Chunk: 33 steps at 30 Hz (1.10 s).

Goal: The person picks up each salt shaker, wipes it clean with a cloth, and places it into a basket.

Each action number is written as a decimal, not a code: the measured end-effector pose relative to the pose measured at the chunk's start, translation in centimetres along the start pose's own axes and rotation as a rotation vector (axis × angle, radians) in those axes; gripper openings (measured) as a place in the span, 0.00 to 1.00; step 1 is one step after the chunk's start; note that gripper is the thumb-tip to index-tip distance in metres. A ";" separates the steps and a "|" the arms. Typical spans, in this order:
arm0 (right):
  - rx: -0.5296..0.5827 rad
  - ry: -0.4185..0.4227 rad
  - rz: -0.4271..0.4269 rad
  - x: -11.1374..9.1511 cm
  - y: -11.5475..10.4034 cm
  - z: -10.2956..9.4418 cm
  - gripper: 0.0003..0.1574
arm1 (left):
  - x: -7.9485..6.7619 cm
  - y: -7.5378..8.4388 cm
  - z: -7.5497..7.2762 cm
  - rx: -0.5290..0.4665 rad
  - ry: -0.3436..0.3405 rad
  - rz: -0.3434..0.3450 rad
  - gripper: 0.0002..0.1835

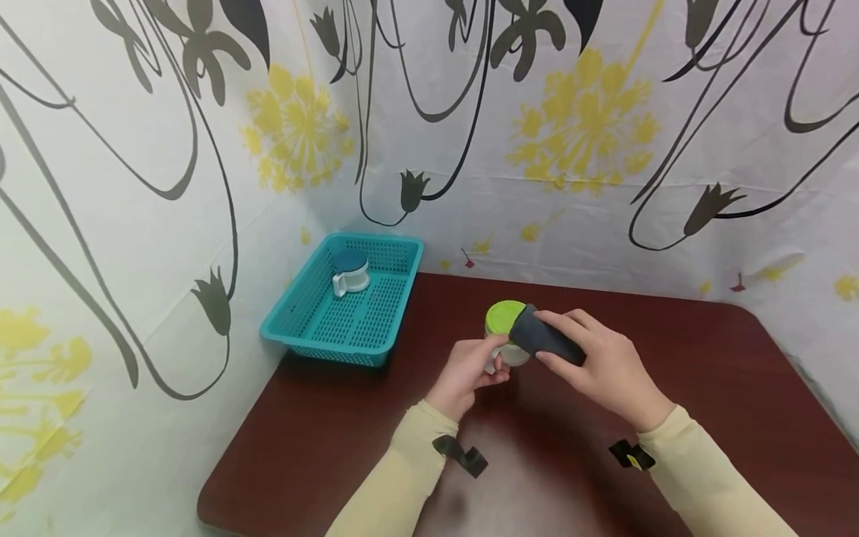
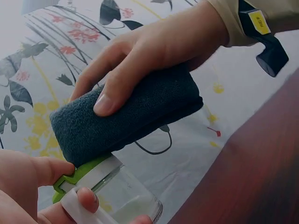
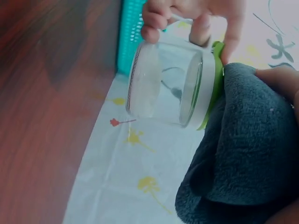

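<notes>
A clear glass jar point(image 3: 170, 91) with a green lid point(image 1: 503, 316) and a white handle point(image 2: 77, 205) is held above the table by my left hand point(image 1: 463, 374). Its fingers curl round the handle, and the thumb lies at the lid's edge. Some whitish matter shows at the jar's bottom. My right hand point(image 1: 607, 365) grips a folded dark blue-grey cloth point(image 1: 545, 337) from above, thumb on one side and fingers on the other. One end of that cloth point(image 2: 126, 116) rests against the top of the lid. In the right wrist view the jar appears sideways.
A turquoise perforated basket point(image 1: 359, 321) stands at the table's back left. Inside it is a similar jar point(image 1: 352, 276) with a blue lid and white handle. The dark red-brown table point(image 1: 671, 350) meets a flower-printed white curtain point(image 1: 456, 149) behind and at the left.
</notes>
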State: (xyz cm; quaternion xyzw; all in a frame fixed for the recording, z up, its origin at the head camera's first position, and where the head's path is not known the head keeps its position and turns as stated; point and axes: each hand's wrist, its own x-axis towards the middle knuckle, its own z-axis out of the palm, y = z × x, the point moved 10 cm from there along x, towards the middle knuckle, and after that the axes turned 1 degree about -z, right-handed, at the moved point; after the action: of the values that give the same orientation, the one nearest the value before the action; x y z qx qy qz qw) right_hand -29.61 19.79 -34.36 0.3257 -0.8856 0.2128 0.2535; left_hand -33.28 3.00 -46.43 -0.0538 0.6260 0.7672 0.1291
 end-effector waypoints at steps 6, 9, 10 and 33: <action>-0.153 0.016 -0.090 0.3 -1.2 -0.3 0.45 | -0.2 0.3 0.1 0.019 0.012 0.024 0.24; -0.196 0.030 -0.105 0.6 -1.3 -0.6 0.44 | -0.3 0.6 0.1 0.026 0.014 0.038 0.24; -0.204 0.035 -0.104 0.7 -1.2 -0.7 0.43 | -0.3 0.7 0.1 0.028 0.014 0.043 0.24; -0.182 0.039 0.020 1.3 -0.3 0.0 0.37 | -1.0 0.5 -0.3 0.054 0.019 0.045 0.23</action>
State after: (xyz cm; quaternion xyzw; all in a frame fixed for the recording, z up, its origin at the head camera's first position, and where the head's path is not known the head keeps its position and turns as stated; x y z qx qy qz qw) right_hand -30.29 18.94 -33.55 0.2884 -0.8994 0.1404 0.2969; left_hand -32.47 2.49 -45.80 -0.0438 0.6486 0.7522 0.1073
